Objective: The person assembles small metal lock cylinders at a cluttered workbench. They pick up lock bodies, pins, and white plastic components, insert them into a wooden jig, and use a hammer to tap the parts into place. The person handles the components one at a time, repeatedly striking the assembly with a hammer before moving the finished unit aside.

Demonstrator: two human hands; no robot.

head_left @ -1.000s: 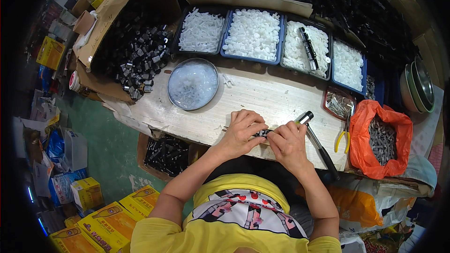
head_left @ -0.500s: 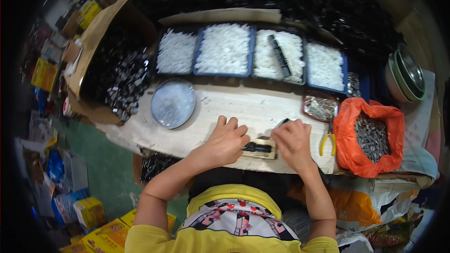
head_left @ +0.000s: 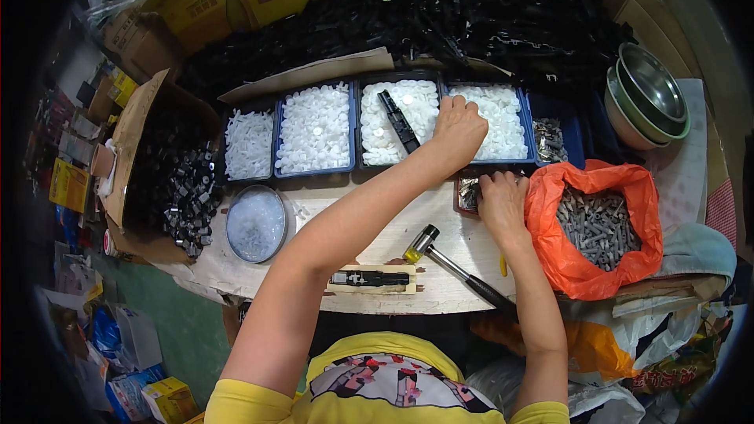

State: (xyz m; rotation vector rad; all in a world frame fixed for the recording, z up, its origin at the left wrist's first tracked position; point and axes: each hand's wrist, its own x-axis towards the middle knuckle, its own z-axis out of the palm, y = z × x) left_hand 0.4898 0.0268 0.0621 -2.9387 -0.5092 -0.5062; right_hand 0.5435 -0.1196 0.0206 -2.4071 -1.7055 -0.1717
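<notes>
My left hand (head_left: 462, 132) reaches across the bench to a tray of small white plastic parts (head_left: 499, 122), its bent fingertips down at the parts. Closer to me, my right hand (head_left: 504, 200) dips curled fingers into a small reddish tray of metal pins (head_left: 468, 192). What either hand pinches is hidden. A black plastic part (head_left: 369, 278) lies in a pale block-like holder (head_left: 333, 287) near the front edge. To its right rests a hammer (head_left: 448, 261) with a yellow-tipped head and black handle. Another long black part (head_left: 399, 122) lies across white round pieces in a tray (head_left: 371, 163).
More white-part trays (head_left: 314, 173) stand leftward, above a round dish (head_left: 257, 224). A carton of dark parts (head_left: 133, 180) flanks the bench. At right are an orange bag (head_left: 550, 255) of grey pieces and stacked bowls (head_left: 648, 94). Black parts (head_left: 440, 16) heap behind.
Both hands have left the black part in the holder and moved up to the trays. The hammer now lies on the bench, out of my right hand. The view has shifted.
</notes>
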